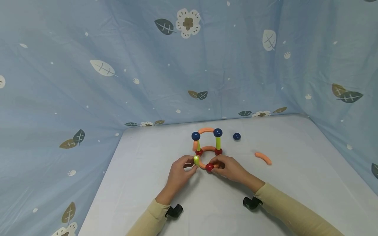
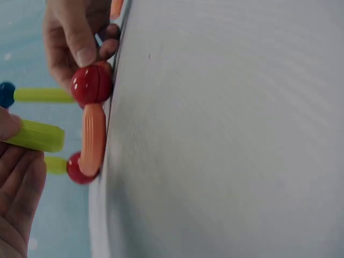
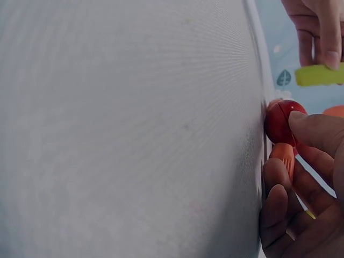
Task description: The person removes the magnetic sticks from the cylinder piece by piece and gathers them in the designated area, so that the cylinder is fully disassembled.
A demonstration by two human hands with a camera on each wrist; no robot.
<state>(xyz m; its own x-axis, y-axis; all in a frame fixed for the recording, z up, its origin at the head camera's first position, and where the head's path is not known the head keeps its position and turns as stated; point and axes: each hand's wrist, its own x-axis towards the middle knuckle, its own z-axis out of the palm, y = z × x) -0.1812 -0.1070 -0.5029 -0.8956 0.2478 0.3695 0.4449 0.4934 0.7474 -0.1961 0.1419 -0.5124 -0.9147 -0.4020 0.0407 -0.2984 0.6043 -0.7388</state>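
Note:
My left hand (image 1: 180,169) pinches a yellow-green stick (image 2: 40,135) between thumb and fingers, its lower end hanging free above the table. With my right hand (image 1: 230,167) I hold the front red ball (image 3: 283,123), thumb on its side and fingers round the orange curved stick (image 3: 284,157) attached to it. That ball belongs to a low ring of orange curved sticks and red balls. Behind it, two upright green sticks (image 1: 218,143) carry blue balls (image 1: 218,132), bridged by an orange curved stick (image 1: 205,130). Another short orange piece (image 1: 195,146) hangs from the left blue ball (image 1: 196,136).
A loose blue ball (image 1: 237,136) lies right of the structure. Farther right rests a single orange curved stick (image 1: 263,158). White cloth covers the table (image 1: 295,196), and a blue patterned curtain (image 1: 141,65) stands along its back and sides.

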